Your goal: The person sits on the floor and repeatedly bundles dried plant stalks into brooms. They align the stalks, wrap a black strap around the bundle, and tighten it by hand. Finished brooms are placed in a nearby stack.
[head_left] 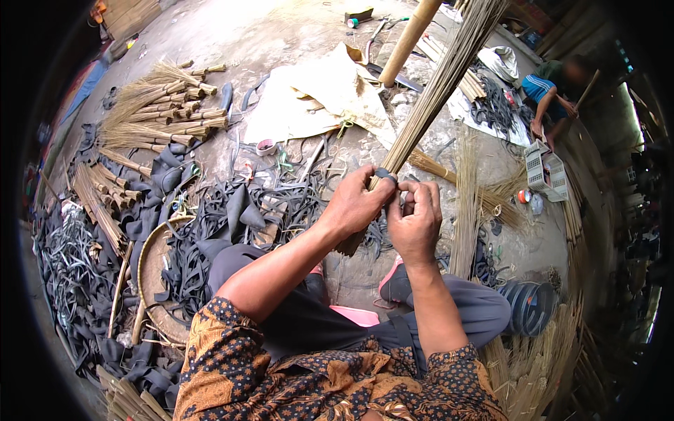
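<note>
A long bundle of thin broom sticks (449,81) slants up and to the right in front of me. My left hand (359,202) is closed around its lower part, with the cut ends showing below the fist. A dark rubber strip (384,173) wraps across the bundle by my left thumb. Right beside it my right hand (415,221) is closed, fingers curled and pinching at the strip; its fingertips are partly hidden. Loose black rubber strips (232,217) lie in a heap past my left forearm.
Finished-looking stick bundles (165,109) lie at the far left. A round woven tray (145,263) sits near my left knee. A bamboo post (411,42) stands ahead, by a cream sack (316,91). At right are a plastic crate (546,170), a black cylinder (528,309) and a seated person (551,95).
</note>
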Available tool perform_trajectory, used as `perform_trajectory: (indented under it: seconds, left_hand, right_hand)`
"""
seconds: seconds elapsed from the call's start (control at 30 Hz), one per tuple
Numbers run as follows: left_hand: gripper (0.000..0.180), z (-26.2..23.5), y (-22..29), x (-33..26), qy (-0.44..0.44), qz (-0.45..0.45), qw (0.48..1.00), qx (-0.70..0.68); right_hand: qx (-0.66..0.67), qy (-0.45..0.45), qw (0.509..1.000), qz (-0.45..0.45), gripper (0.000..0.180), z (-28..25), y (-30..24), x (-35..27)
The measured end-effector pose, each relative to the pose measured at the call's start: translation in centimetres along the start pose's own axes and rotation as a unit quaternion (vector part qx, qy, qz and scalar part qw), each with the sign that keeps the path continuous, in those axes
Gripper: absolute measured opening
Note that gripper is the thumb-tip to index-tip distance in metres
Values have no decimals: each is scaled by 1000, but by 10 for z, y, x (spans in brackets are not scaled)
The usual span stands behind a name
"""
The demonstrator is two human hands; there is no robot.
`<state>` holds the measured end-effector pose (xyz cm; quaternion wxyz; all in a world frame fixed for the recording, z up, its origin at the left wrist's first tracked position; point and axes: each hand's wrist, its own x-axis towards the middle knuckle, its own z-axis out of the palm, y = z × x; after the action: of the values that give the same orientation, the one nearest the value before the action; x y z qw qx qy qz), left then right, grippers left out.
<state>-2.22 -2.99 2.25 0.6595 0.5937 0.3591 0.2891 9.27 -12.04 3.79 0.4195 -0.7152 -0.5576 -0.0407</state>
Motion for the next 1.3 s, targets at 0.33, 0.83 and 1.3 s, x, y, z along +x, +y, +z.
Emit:
perform_trajectory:
  seconds: [0.33,0.83,1.3]
  left_hand:
    - [26,-1,4,-8,-61,6,998,15]
    - [31,-7,34,-2,-35,-1,961,-274]
    - [25,16,62,-12,0,121,981,-154]
  right_hand:
    - [-68,-13,992,-106,20,-15,11,19]
    - [364,-378,803,283,29,-2,5,-74]
    - [146,-329,920,154,86,-61,122,-74]
